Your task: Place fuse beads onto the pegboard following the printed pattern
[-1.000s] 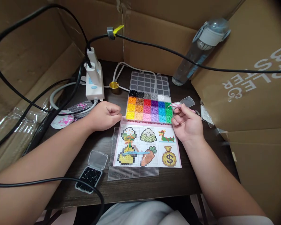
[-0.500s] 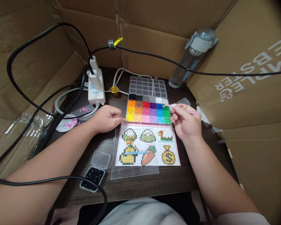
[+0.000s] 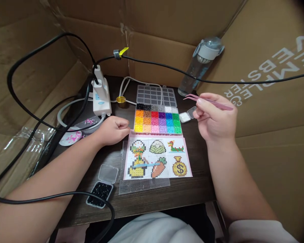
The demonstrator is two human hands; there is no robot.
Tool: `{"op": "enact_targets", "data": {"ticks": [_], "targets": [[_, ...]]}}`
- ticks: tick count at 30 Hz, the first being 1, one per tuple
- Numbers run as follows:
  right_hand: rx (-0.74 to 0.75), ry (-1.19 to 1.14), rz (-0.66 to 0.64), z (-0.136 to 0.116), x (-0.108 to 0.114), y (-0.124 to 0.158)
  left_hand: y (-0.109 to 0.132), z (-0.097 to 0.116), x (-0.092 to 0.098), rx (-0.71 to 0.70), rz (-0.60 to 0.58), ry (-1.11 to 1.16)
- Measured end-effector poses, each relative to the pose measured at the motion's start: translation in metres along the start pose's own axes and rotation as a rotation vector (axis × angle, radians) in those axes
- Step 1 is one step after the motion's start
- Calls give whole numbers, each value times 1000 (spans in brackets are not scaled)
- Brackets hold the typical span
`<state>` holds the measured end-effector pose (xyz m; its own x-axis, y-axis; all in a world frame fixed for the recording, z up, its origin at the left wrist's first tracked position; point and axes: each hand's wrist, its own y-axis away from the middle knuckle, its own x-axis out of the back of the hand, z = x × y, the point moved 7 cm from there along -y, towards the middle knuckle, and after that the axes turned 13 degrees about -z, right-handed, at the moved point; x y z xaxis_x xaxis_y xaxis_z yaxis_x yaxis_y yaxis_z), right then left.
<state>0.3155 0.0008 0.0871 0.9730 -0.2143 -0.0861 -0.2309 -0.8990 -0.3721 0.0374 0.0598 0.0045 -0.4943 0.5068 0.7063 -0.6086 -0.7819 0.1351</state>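
Observation:
My right hand (image 3: 215,119) is raised above the table's right side, pinching pink tweezers (image 3: 207,101) whose tips point left, apart from the bead case. My left hand (image 3: 114,130) rests as a loose fist on the dark table (image 3: 187,195), just left of the open bead case (image 3: 157,122) filled with coloured beads. In front of the case lies a pattern sheet (image 3: 158,157) with several pixel pictures, on a clear pegboard (image 3: 144,184). A small open box of white beads (image 3: 186,116) sits right of the case.
A small open box of black beads (image 3: 101,190) stands near the front edge. A white power strip (image 3: 100,96), black cables (image 3: 40,60), a gold cap (image 3: 121,100), a pink-bead piece (image 3: 72,136) and a water bottle (image 3: 200,64) lie behind; cardboard walls surround the table.
My right hand has lifted the tweezers up and to the right, away from the green beads in the case. The left fist has stayed put. The view shifted slightly.

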Motion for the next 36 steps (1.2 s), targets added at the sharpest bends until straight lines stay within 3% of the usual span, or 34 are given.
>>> {"op": "enact_targets", "data": {"ticks": [6,14,27,36], "targets": [[-4,-31,48,23,8,14,-1,-2,0,-16,-1,-16],[106,252,90,14,9,27,-1,-2,0,-18,14,-58],[190,354,140,8,3,34,1,0,-2,-18,13,-32],[156,324,158,16,9,32,1,0,-2,-4,20,-24]]}}
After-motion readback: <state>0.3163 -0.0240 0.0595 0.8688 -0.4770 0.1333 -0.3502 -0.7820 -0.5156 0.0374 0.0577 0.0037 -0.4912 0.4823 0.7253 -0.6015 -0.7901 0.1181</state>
